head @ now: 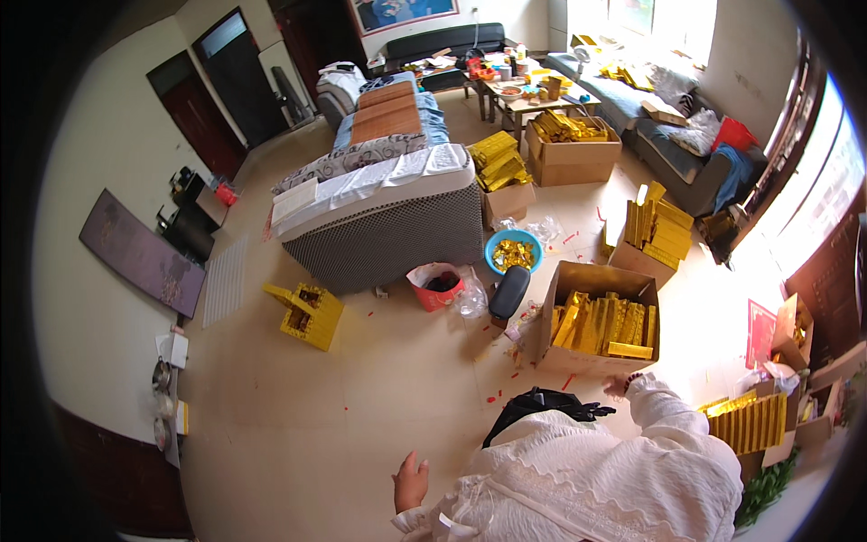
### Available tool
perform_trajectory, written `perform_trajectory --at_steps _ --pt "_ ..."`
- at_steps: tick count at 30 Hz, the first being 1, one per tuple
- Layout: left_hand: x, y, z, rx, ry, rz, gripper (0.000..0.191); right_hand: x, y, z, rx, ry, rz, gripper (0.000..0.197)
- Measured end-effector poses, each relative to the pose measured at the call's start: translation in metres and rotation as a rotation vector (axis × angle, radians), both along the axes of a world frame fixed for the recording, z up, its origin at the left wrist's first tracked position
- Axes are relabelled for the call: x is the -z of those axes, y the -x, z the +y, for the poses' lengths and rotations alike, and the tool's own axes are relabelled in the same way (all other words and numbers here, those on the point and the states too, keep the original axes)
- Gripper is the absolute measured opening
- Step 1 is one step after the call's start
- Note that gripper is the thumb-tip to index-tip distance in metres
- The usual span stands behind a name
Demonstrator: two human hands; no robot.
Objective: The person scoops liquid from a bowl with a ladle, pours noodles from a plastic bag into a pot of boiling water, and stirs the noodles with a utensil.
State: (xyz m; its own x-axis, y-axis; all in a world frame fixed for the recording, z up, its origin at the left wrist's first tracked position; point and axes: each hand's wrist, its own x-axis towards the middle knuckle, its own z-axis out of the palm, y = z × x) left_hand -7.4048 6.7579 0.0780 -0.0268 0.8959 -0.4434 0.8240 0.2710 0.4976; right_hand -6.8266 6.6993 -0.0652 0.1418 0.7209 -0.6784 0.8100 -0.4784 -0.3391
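Observation:
Over the tiled floor at the lower middle, my left hand is held out with thumb and fingers apart, holding nothing. My right hand, with a dark bead bracelet at the wrist, hangs just below the near side of a large cardboard box; whether it touches the box I cannot tell, and its fingers are partly blurred. Upright gold-coloured paper bars stand in that box. A black bag or cloth lies against my white clothing. Beside the box is a dark, padded stool.
A blue basin holds gold paper pieces. Near it are a red bucket and a grey sofa. A yellow basket-like container stands left. More boxes of gold bars stand right; red scraps litter the floor.

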Motion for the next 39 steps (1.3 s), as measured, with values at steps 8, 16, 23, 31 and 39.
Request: perform_trajectory --at_steps 8,16,23,31,39 --pt "-0.040 0.011 0.012 0.013 0.059 0.192 0.047 -0.096 0.041 0.052 -0.065 -0.249 0.043 0.036" --pt "-0.014 -0.011 0.009 0.022 0.071 0.111 0.050 -0.026 -0.026 -0.026 0.230 0.180 0.016 0.033" --pt "-0.020 -0.026 0.012 0.006 0.068 0.096 0.049 -0.018 -0.037 -0.025 0.329 0.130 0.038 0.033" --pt "-0.027 -0.016 0.009 -0.014 0.053 0.115 0.049 0.010 -0.031 0.020 0.066 -0.037 0.046 0.027" --pt "-0.028 0.013 -0.027 -0.112 0.078 0.103 0.049 -0.012 0.006 0.050 0.007 0.085 0.112 0.028"
